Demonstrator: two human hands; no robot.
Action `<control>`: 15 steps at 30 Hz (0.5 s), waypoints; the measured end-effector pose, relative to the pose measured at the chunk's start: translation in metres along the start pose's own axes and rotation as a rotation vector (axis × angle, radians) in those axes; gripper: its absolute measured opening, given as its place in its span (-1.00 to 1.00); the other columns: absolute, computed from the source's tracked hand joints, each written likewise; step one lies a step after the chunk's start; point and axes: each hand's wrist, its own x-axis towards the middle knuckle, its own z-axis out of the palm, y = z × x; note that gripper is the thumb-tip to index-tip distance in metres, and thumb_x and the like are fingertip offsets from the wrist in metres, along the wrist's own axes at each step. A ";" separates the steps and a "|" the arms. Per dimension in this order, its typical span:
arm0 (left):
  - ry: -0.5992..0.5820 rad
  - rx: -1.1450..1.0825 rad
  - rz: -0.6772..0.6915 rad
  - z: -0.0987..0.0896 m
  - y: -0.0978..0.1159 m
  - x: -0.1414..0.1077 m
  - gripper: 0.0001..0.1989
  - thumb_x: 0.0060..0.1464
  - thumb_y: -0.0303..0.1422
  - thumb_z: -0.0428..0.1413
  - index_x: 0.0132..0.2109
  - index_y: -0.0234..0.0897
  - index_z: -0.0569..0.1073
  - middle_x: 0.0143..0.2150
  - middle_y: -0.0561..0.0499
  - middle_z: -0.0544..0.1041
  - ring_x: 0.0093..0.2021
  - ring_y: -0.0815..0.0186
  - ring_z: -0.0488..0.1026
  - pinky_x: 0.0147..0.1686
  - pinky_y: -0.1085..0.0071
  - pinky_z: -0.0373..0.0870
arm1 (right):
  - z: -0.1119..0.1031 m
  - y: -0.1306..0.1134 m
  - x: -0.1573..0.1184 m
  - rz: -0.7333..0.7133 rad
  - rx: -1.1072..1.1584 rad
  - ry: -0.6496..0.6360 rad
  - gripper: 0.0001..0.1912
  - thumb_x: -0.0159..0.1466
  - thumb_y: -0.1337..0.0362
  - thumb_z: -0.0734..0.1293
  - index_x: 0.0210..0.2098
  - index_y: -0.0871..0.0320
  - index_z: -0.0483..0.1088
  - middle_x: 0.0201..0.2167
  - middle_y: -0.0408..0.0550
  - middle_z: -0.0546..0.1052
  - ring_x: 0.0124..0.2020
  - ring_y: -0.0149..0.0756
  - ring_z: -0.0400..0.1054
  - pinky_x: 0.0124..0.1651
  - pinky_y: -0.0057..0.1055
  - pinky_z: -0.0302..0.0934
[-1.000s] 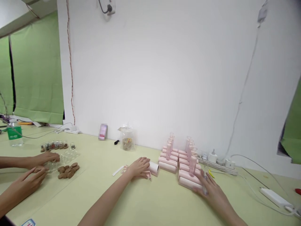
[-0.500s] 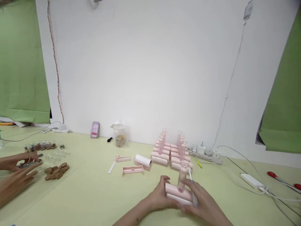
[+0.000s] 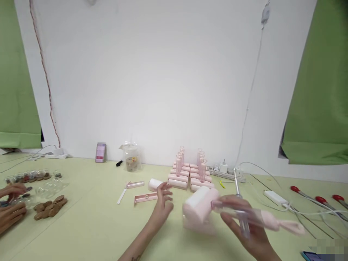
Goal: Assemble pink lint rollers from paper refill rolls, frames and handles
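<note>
My right hand (image 3: 255, 232) grips a pink lint roller (image 3: 199, 206) by its clear handle, which ends in a pink loop at the right. The roller's white and pink head is tilted and blurred by motion. The same hand also holds a screwdriver (image 3: 237, 185) with a metal shaft and a clear grip, shaft upward. My left hand (image 3: 162, 208) holds nothing, its fingers apart. It is nearest a white paper roll (image 3: 154, 184) and a shallow pink case part (image 3: 141, 199), partly overlapping both. Left of these lie a clear handle piece (image 3: 135, 184) and a white strip (image 3: 121, 196).
Rows of pink lint rollers (image 3: 178, 182) stand near the wall. A power strip (image 3: 231, 176), cables and red-handled tools (image 3: 320, 200) lie right. A plastic bag (image 3: 132, 159) stands at the back. At left another person's hands (image 3: 12, 214) work near brown discs (image 3: 50, 208).
My left hand has let go of the lint roller and moved left toward the white roll. My right hand has tipped the roller so its handle points right. The view has shifted right.
</note>
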 end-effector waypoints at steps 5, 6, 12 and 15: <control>-0.265 -0.421 -0.466 0.015 0.014 -0.022 -0.49 -0.08 0.02 -0.01 -0.19 -0.35 0.28 -0.42 -0.06 0.40 -0.42 0.25 0.39 -0.33 0.29 0.30 | 0.003 0.003 -0.008 -0.019 0.054 -0.668 -0.72 0.15 0.20 0.26 -0.12 0.00 0.35 -0.13 -0.02 0.47 -0.12 -0.19 0.36 -0.14 -0.32 0.29; -0.232 -0.367 -0.475 0.017 0.012 -0.026 -0.54 -0.12 -0.04 0.08 -0.21 -0.34 0.29 -0.46 -0.01 0.39 -0.46 0.29 0.37 -0.38 0.33 0.30 | 0.000 0.006 -0.007 -0.008 -0.017 -0.710 -0.76 0.16 0.19 0.24 -0.17 0.02 0.38 -0.11 0.00 0.46 -0.12 -0.17 0.35 -0.13 -0.28 0.27; -0.176 0.058 -0.320 0.020 0.005 -0.035 -0.68 -0.23 -0.29 0.21 -0.30 -0.37 0.36 -0.42 0.06 0.39 -0.39 0.35 0.32 -0.36 0.47 0.26 | -0.024 0.013 -0.006 0.246 -0.013 -0.513 -0.59 0.26 0.07 0.04 -0.61 0.09 0.25 -0.66 -0.13 0.46 -0.61 -0.36 0.33 -0.50 -0.47 0.20; -0.195 0.146 -0.282 0.027 0.005 -0.037 -0.73 -0.19 -0.31 0.15 -0.30 -0.36 0.36 -0.43 0.06 0.41 -0.39 0.33 0.33 -0.37 0.45 0.27 | -0.013 -0.008 -0.022 0.152 0.188 -0.610 -0.47 0.31 0.14 -0.05 -0.71 0.10 0.20 -0.79 -0.17 0.38 -0.68 -0.41 0.26 -0.44 -0.48 0.17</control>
